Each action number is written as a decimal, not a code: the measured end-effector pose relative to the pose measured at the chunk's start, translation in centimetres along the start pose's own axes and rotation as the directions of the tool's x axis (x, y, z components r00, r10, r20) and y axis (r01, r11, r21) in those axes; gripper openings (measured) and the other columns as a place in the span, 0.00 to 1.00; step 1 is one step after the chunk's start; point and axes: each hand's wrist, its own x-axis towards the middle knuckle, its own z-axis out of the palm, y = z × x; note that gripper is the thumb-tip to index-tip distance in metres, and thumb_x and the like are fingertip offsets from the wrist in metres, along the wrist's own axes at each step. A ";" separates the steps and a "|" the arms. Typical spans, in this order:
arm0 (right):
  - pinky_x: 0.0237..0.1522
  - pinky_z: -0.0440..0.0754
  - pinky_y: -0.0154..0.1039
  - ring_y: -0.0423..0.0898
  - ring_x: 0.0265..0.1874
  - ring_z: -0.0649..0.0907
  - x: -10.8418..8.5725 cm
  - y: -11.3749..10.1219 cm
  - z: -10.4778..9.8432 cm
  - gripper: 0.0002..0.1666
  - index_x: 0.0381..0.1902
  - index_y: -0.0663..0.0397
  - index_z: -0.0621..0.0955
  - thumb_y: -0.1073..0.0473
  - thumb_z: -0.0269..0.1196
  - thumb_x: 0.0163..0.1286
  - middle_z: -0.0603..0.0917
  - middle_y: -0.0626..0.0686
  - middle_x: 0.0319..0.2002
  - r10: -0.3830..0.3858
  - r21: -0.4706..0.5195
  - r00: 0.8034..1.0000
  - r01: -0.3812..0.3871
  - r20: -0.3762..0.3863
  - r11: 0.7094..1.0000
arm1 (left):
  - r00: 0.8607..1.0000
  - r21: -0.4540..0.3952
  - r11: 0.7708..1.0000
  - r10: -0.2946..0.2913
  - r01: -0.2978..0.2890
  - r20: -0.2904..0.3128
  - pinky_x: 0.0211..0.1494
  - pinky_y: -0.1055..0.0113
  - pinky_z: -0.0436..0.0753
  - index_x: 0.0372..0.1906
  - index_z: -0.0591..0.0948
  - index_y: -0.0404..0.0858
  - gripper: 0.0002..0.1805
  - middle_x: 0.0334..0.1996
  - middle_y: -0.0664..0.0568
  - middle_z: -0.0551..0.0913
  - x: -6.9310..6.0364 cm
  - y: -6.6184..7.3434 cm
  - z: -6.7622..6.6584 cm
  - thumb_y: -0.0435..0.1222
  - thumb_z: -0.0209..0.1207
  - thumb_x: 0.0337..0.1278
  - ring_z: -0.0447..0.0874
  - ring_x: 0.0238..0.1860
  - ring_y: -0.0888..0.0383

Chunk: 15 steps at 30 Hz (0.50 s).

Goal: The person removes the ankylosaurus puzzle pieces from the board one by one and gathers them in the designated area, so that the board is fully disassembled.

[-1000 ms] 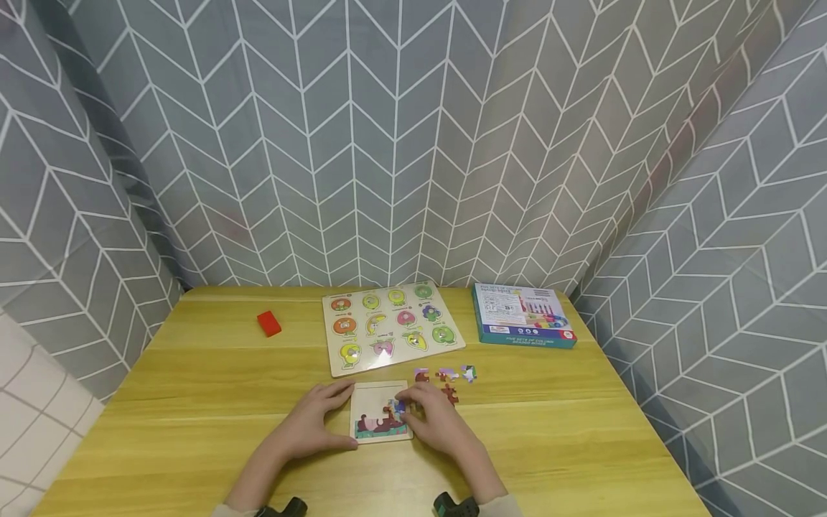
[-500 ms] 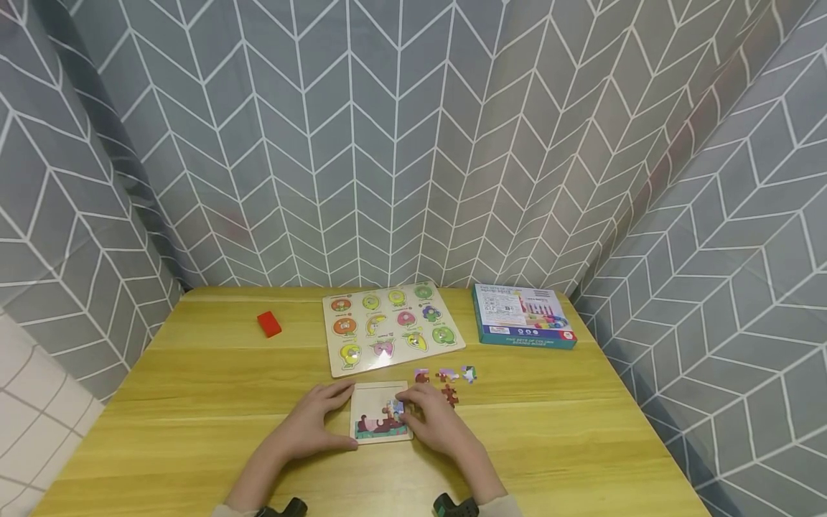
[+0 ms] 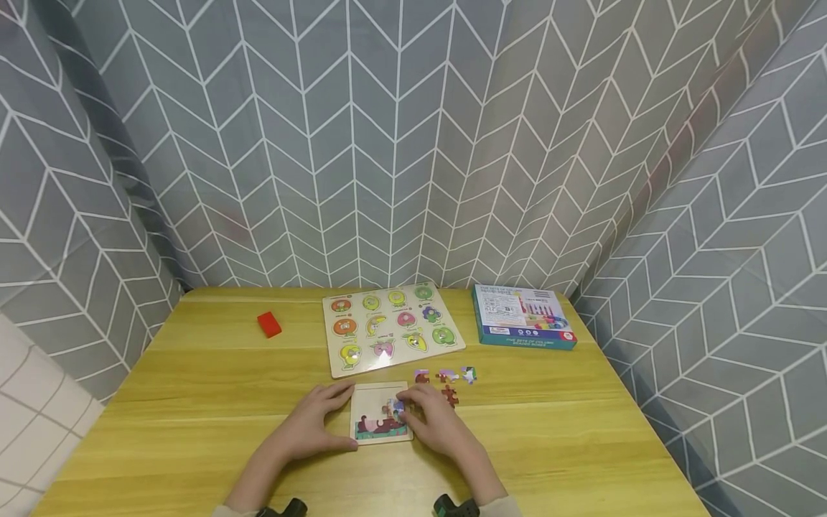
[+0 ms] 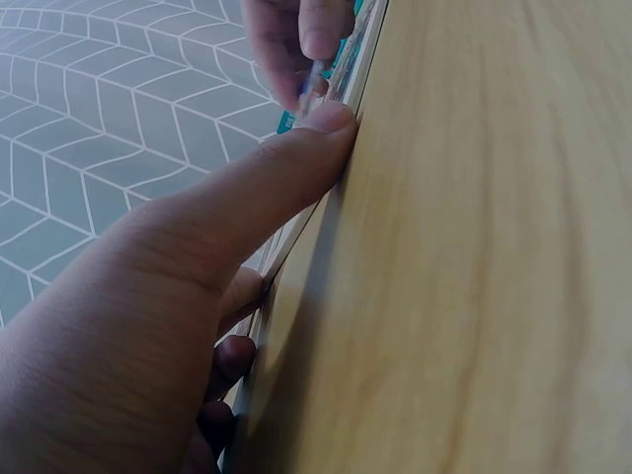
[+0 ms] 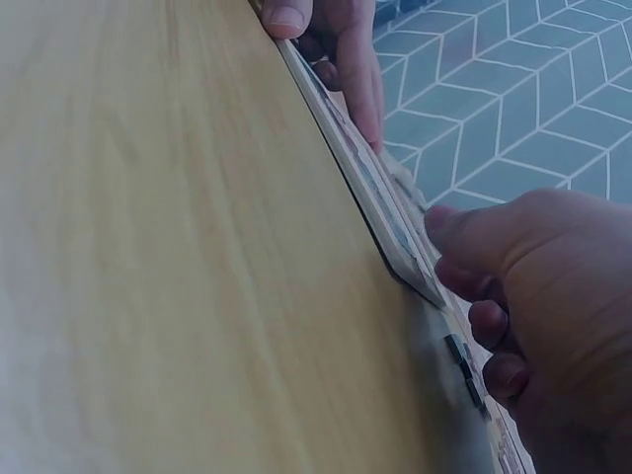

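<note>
A small wooden puzzle tray (image 3: 367, 388) lies near the front of the table, with joined pieces (image 3: 381, 425) along its bottom. My left hand (image 3: 310, 424) spreads over its left side, a fingertip at the top corner and the thumb at the lower one; the left wrist view shows this thumb (image 4: 247, 188) straight against the edge. My right hand (image 3: 437, 422) pinches a blue-and-white puzzle piece (image 3: 395, 408) over the tray's right part. In the right wrist view its thumb (image 5: 484, 232) is beside the tray's edge; the fingers partly hide the piece.
Several loose pieces (image 3: 450, 395) lie right of and behind the tray. Behind it is a fruit board (image 3: 392, 329), with a boxed set (image 3: 525, 316) at the back right and a red block (image 3: 268, 324) at the back left. A patterned curtain (image 3: 400, 143) hangs behind the table.
The piece under my right fingers has turned or tilted slightly, its surface now looking lighter than a second ago. My left hand and the tray keep their places.
</note>
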 end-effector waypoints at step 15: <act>0.54 0.86 0.43 0.46 0.48 0.84 -1.7 3.4 -3.8 0.18 0.61 0.51 0.86 0.64 0.68 0.75 0.85 0.50 0.57 0.082 0.118 0.979 -0.061 -0.188 0.991 | 1.000 0.020 1.000 0.012 -0.012 0.002 0.77 0.30 0.63 0.77 0.73 0.36 0.59 0.79 0.46 0.69 -0.1 0.4 -0.2 0.64 0.79 0.42 0.63 0.77 0.33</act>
